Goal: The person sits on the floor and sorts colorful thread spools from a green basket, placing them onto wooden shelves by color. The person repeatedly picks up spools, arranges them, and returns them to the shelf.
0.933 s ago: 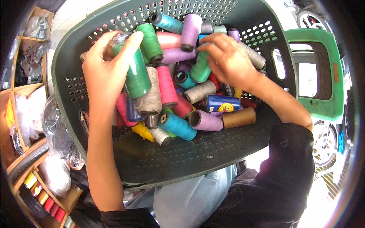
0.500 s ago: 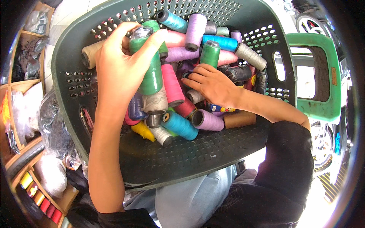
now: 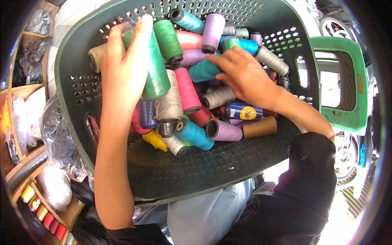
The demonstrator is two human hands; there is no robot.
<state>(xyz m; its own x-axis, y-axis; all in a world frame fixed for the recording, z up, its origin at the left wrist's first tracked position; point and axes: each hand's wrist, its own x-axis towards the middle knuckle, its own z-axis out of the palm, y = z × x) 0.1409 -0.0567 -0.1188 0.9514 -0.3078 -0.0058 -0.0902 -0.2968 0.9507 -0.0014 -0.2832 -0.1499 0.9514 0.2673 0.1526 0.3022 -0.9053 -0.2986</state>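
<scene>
Green thread spool [image 3: 155, 67] sits high in the dark basket [image 3: 196, 171], left hand [image 3: 122, 73] fingers closed around it. Right hand [image 3: 245, 75] fingers spread loosely over 1 teal spool [image 3: 202, 71]. 1 blue spool [image 3: 241, 111] bears a round yellow label.

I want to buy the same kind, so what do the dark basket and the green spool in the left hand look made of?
The dark grey perforated basket looks like moulded plastic, matt, with regular punched holes and a rounded rim. The green thread spool gripped by the left hand looks like wound synthetic thread, given its slight sheen and fine ridges; its core is hidden.
</scene>
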